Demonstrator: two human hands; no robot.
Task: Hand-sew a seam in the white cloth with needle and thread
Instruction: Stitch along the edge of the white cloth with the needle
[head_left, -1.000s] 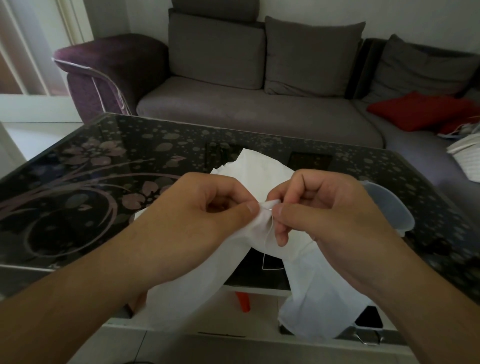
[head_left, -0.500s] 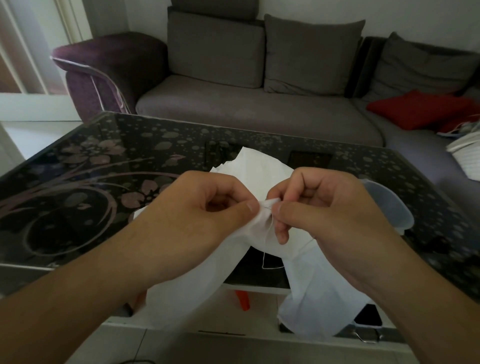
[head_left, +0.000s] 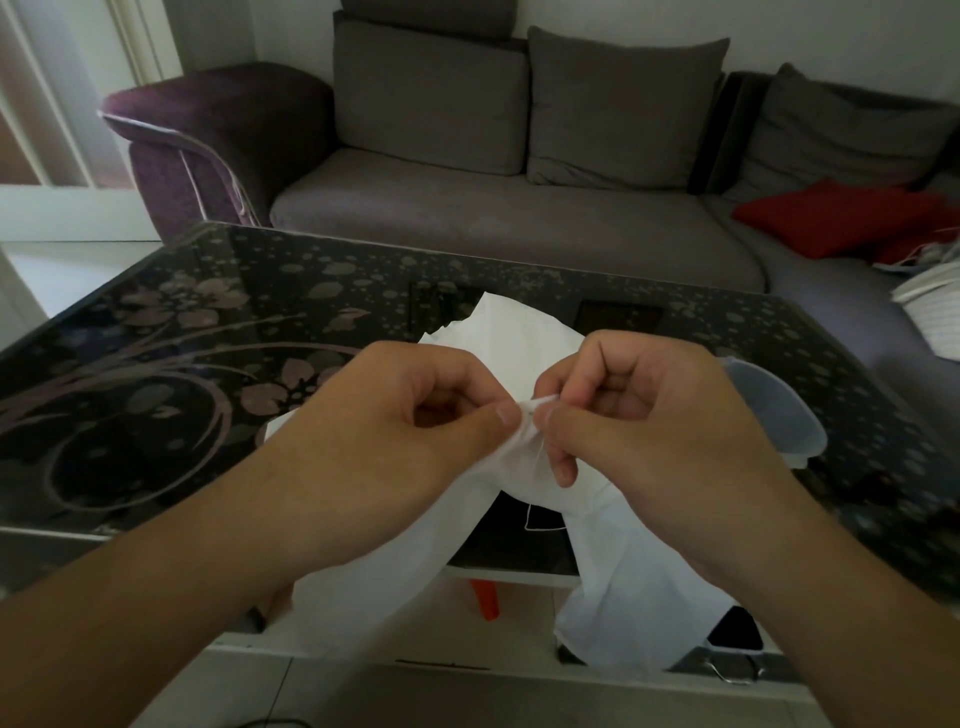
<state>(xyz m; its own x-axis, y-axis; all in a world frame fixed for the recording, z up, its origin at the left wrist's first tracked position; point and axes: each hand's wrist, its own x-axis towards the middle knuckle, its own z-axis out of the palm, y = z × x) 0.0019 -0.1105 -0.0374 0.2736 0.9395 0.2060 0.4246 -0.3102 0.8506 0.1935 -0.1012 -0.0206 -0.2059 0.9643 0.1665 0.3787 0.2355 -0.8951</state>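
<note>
A grey sofa (head_left: 519, 218) with two back cushions fills the far side of the room, a purple armrest at its left end and a red cushion (head_left: 836, 218) lying on its right-hand section. In front of it stands a dark glass table (head_left: 182, 364) printed with pale flowers and swirls. The white cloth (head_left: 519, 338) is draped over the table's near edge: part of it lies on the glass behind the hands, and two folds hang down past the edge, one under each wrist. A clear plastic lid (head_left: 774, 410) rests on the table just beside the right hand, partly hidden by it.

Both hands are raised over the near edge, close together, and meet at a small bunched fold of cloth. The left hand (head_left: 395, 431) has its fingers curled in and its thumb pressed forward, pinching the cloth at the fold. The right hand (head_left: 654, 415) is curled too, thumb and forefinger pinching the same fold from the other side, thumb tips almost touching; a little finger pokes down against the cloth below. The needle is too small to make out between the fingertips. A loop of white thread (head_left: 535, 522) hangs below the fold, in front of the dark table edge. Under the table an orange object (head_left: 485, 597) shows between the hanging folds
</note>
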